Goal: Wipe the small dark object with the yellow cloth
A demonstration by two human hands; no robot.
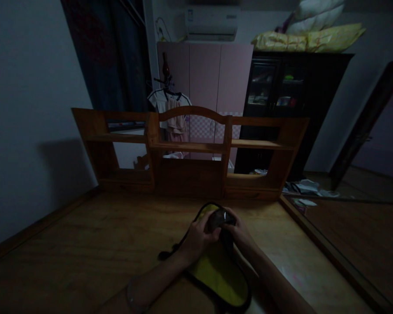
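A yellow mat with a dark border (pixel 222 272) lies on the wooden surface (pixel 94 244) in front of me. Over its far end both hands close around a small dark rounded object (pixel 220 218). My left hand (pixel 198 240) wraps it from the left with fingers curled. My right hand (pixel 239 233) grips it from the right. What the object is cannot be made out in the dim light. A dark strap or cord end (pixel 165 255) trails from the mat to the left of my left wrist.
A wooden headboard-like shelf unit (pixel 190 150) stands across the far edge of the surface. Behind it are a pink wardrobe (pixel 205 76), hanging clothes (pixel 172 111) and a dark cabinet (pixel 281 91). A grey wall (pixel 26 131) runs along the left. Papers (pixel 306 187) lie on the floor at right.
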